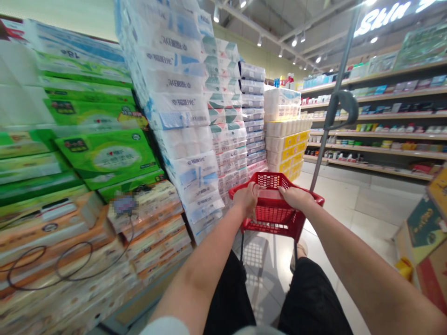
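Note:
A red plastic shopping cart [270,216] with a mesh basket stands in front of my legs. My left hand [246,199] is closed on the near left part of its rim. On the right, my right hand [296,197] wraps over the same rim, thumb pointing inward. Both arms reach forward and down to the cart. A grey metal pole [318,160] rises by the basket's right side, with a grey loop-shaped grip [344,109] near its upper part. The cart's thin dark legs run down toward the floor between my feet.
Tall stacks of toilet paper packs [181,111] line the left side of the aisle. Green tissue packs [108,153] and a loose cable [63,274] lie nearer on the left. Stocked shelves [377,100] stand at the far right, with cardboard boxes [428,232] close by.

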Demonstrator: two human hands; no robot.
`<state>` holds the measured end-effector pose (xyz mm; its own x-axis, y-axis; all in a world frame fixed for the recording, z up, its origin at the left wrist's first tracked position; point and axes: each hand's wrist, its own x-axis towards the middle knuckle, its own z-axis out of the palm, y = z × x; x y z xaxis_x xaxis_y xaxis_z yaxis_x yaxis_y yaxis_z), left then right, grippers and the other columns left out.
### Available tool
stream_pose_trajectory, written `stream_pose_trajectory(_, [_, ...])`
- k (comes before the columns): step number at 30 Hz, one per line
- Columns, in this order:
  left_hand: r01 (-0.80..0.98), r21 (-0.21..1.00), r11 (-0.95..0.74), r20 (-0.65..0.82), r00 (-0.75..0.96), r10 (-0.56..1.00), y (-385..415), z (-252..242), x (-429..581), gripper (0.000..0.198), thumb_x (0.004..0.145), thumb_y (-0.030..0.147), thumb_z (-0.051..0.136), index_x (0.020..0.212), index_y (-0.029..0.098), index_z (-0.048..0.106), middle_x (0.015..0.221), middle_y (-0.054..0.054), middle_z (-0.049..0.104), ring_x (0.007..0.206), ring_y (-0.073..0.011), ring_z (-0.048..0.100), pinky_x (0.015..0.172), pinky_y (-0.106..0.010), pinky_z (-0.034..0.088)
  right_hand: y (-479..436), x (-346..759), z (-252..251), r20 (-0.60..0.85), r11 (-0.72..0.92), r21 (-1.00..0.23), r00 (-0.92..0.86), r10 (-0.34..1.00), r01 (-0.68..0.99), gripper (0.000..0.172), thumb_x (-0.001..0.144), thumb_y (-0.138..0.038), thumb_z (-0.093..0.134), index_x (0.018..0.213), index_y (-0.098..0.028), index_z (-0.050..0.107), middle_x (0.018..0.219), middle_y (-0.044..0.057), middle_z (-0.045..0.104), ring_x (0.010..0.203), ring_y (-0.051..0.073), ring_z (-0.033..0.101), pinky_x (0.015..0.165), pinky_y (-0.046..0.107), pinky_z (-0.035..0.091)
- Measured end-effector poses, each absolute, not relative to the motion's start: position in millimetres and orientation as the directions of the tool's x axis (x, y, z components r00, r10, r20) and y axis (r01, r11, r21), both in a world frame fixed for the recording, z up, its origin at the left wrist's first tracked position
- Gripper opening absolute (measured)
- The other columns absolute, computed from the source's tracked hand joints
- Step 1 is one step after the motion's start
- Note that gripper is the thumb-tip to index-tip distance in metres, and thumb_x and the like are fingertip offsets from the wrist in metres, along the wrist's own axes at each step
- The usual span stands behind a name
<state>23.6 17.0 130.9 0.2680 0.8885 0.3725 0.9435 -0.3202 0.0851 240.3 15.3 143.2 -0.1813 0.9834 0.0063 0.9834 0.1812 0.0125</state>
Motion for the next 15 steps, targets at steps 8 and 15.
stream_pose_trajectory(8, [0.940, 0.015, -0.341, 0.397, 0.308, 0.865, 26, 135, 24, 0.043, 0.097, 0.038, 0.029, 0.099, 0.015, 0.066, 0.106, -0.014, 0.067, 0.109, -0.0268, 0.056, 0.095, -0.042, 0.039, 14, 239, 143, 0.029, 0.183, 0.043, -0.184, 0.982, 0.982, 0.048, 0.099, -0.030, 0.015, 0.137, -0.022, 0.043, 0.116, 0.018, 0.062, 0.106, 0.030, 0.060, 0.084, 0.046, 0.046])
stream_pose_trajectory(15, [0.912, -0.079, -0.402, 0.209, 0.410, 0.888, 34, 137, 22, 0.047, 0.097, 0.041, 0.027, 0.124, 0.018, 0.058, 0.101, -0.013, 0.070, 0.092, -0.0250, 0.066, 0.086, -0.040, 0.045, 15, 240, 142, 0.034, 0.191, 0.061, -0.193, 0.981, 0.980, 0.045, 0.099, -0.029, 0.019, 0.137, -0.022, 0.042, 0.115, 0.018, 0.062, 0.105, 0.029, 0.061, 0.085, 0.046, 0.046])
